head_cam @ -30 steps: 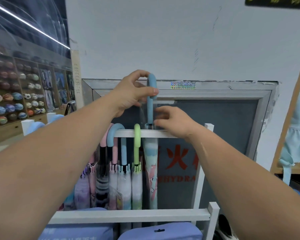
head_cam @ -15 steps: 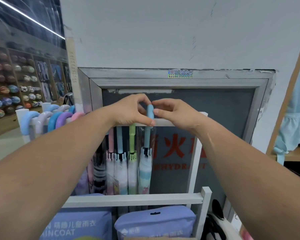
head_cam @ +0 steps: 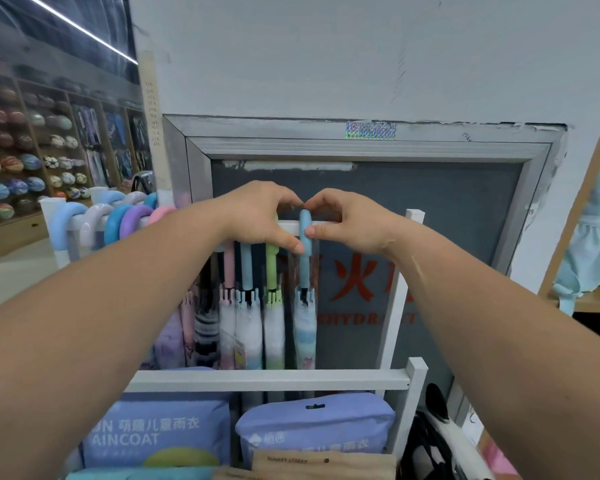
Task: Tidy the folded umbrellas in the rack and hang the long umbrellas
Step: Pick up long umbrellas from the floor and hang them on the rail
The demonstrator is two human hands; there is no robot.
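The blue umbrella [head_cam: 304, 271] is held upright at the white rail [head_cam: 359, 226], its handle pinched between the left hand [head_cam: 264, 216] and the right hand [head_cam: 349, 221]. A green umbrella [head_cam: 272, 271] is hung just beside it, on its left.

We hold both arms stretched forward, bare along the whole forearm, and the forearms lean toward each other. Our left hand [head_cam: 262, 216] and our right hand [head_cam: 349, 225] meet at nearly the same height, with the backs of the hands turned toward us. On each hand the fingers are curled and the thumb points down and inward. The 2 thumbs press the blue umbrella handle [head_cam: 305, 237] from its 2 sides, and the 2 forefinger tips nearly touch above it.
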